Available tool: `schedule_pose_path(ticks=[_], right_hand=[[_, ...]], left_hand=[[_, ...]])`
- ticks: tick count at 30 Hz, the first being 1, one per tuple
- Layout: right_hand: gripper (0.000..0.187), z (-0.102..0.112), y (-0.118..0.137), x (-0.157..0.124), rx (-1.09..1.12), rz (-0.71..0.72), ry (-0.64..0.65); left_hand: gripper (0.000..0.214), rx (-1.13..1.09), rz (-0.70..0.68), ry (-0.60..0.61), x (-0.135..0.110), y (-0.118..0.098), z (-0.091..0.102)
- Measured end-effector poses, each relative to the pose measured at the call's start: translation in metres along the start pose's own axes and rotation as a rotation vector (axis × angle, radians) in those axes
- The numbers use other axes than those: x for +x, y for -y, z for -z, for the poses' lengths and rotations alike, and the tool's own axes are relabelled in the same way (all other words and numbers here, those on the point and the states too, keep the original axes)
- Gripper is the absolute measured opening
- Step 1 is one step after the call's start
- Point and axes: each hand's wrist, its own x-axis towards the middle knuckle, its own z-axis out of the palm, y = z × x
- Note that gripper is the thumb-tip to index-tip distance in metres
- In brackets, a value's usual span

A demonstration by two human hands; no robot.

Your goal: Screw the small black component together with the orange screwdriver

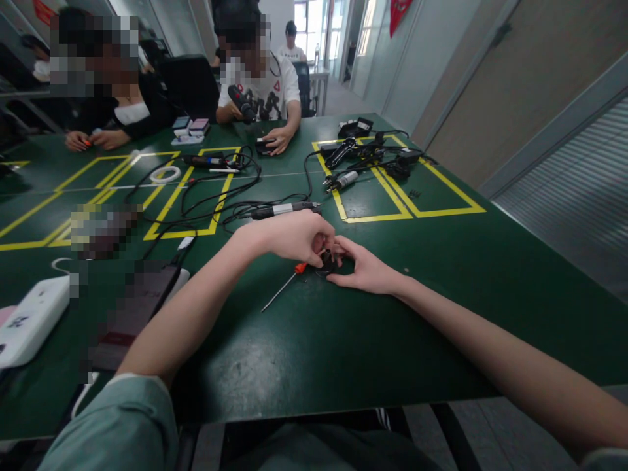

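Both my hands meet over the green table, around a small dark round part (326, 263). My left hand (305, 237) reaches in from above, its fingers curled down with thumb and fingertips at the part. From the right, my right hand (362, 267) has its thumb and fingers bent around the same part. What kind of part it is cannot be made out, and the fingers hide some of it. A screwdriver (282, 288) with an orange-red handle lies just left of the part, its shaft pointing toward me; the handle end is near my left hand.
Behind my hands lie a black-and-silver pen-shaped tool (282, 210) and tangled black cables (245, 190). Chargers and cords (363, 154) are heaped at the back right, within yellow tape. A white power strip (36, 320) sits at left. Across the table, a person (260, 85) holds an electric screwdriver.
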Motion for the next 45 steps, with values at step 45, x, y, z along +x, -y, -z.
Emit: schedule_pose_path(ticks=[45], right_hand=[[0.044, 0.002, 0.001, 0.001, -0.033, -0.009, 0.011]], left_hand=[[0.025, -0.670, -0.279, 0.272, -0.046, 0.028, 0.047]])
